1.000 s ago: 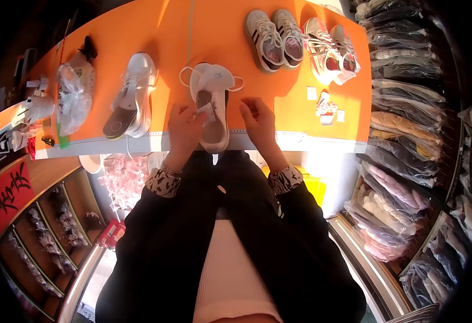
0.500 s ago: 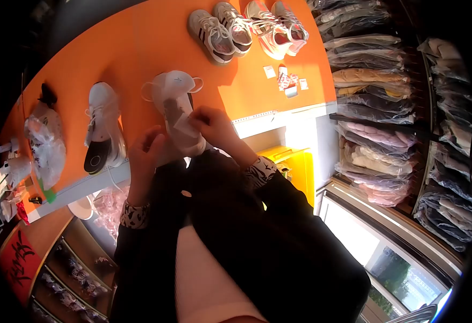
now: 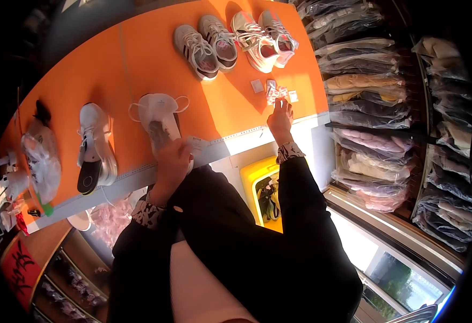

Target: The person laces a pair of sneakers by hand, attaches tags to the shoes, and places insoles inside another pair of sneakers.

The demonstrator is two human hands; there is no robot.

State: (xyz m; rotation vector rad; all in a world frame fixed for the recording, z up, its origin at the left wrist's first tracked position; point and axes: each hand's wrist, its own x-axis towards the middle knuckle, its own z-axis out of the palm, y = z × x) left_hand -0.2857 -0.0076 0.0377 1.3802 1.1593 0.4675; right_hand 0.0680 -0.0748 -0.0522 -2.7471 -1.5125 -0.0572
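My left hand (image 3: pixel 172 166) is closed at the heel end of a white shoe (image 3: pixel 160 103) with its laces looped out to the sides. A small translucent piece (image 3: pixel 197 143), perhaps a packet or film, sticks out from its fingertips. My right hand (image 3: pixel 281 119) reaches to the right, its fingers pinched at the near edge of a little pile of red-and-white packets (image 3: pixel 273 92). What lies between those fingertips is too small to name. To the left stands the matching white shoe (image 3: pixel 97 145) with a black insole (image 3: pixel 89 176) partly out at its heel.
On the orange table (image 3: pixel 139 59) are two more pairs, white-and-black sneakers (image 3: pixel 203 48) and white-and-pink sneakers (image 3: pixel 263 43). A plastic-wrapped item (image 3: pixel 41 161) lies at left. Below the table edge is a yellow bin (image 3: pixel 251 194). Shelves of bagged clothes (image 3: pixel 365 81) stand at right.
My right hand has left the white shoe and moved right to the small packets. My left hand has shifted right over the shoe's heel, with the translucent piece at its fingers.
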